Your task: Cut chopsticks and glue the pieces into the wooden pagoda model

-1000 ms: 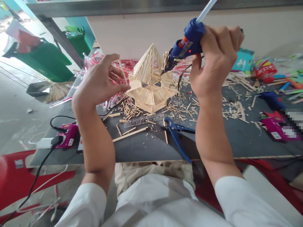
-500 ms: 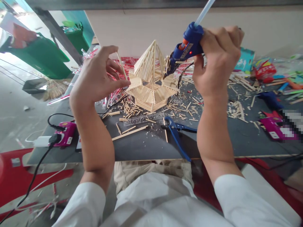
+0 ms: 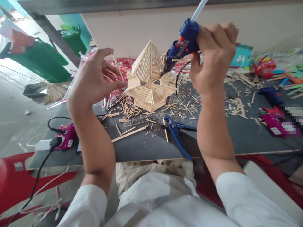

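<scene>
Between thumb and index finger, my left hand [image 3: 97,75] pinches a thin wooden stick [image 3: 117,67] by its two ends. Wrapped round a blue hot glue gun [image 3: 182,47] is my right hand [image 3: 213,56]; a clear glue stick [image 3: 198,11] juts from its back and a small red light glows on its side. The gun's dark, crusted nozzle points down at the right side of a stick-built model [image 3: 151,93] with a pointed roof and a wide, many-sided base. Whether the tip touches the model I cannot tell. The stick is left of the model.
Blue cutting pliers [image 3: 176,135] and a clear ruler [image 3: 142,119] lie in front of the model among scattered stick offcuts. Magenta power adapters [image 3: 66,137] with cables sit on the table's left and right. Plastic wrappers lie behind; green bins [image 3: 35,60] stand at left.
The glue gun's nozzle and my right hand appear slightly further left in view, as does the model, with a small camera shift. Both hands keep their holds.
</scene>
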### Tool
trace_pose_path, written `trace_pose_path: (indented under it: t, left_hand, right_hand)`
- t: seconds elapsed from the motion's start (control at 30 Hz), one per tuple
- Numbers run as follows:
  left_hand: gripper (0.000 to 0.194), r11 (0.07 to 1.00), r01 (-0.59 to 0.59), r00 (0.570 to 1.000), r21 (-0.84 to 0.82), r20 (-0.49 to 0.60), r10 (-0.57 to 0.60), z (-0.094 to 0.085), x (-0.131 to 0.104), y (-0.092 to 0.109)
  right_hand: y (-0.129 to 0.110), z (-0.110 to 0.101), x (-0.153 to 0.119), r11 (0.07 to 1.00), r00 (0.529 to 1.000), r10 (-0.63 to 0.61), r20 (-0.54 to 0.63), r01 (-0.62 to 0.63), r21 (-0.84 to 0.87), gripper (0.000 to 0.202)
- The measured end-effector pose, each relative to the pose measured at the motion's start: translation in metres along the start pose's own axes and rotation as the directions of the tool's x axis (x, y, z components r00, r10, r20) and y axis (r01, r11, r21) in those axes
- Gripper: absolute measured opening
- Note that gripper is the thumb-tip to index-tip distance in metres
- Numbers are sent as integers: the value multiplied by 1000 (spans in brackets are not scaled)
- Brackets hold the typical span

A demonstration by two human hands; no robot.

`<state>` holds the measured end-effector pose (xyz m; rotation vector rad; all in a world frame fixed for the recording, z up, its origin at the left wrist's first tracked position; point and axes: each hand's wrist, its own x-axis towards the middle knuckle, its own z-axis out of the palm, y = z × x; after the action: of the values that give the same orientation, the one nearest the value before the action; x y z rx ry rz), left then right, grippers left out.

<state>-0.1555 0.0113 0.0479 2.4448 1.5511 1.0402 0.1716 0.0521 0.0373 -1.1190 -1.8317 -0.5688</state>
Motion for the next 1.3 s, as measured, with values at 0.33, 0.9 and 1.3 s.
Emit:
trace_pose_path:
  t: [0.33,0.9,1.3]
  left_hand:
    - [88,999,42,999,-22,35,-41,1,0,3]
    - [91,997,74,996,-21,52,-73,4,1,7]
    - [86,996,82,993,-24,92,-79,5,2,15]
  right_hand:
    - [1,3,0,999,999,34,-12,-34,-21,46]
    - [2,11,2,996,982,-37,-183,21,-90,45]
    - [2,9,2,1000,987,0,-160,1,6,47]
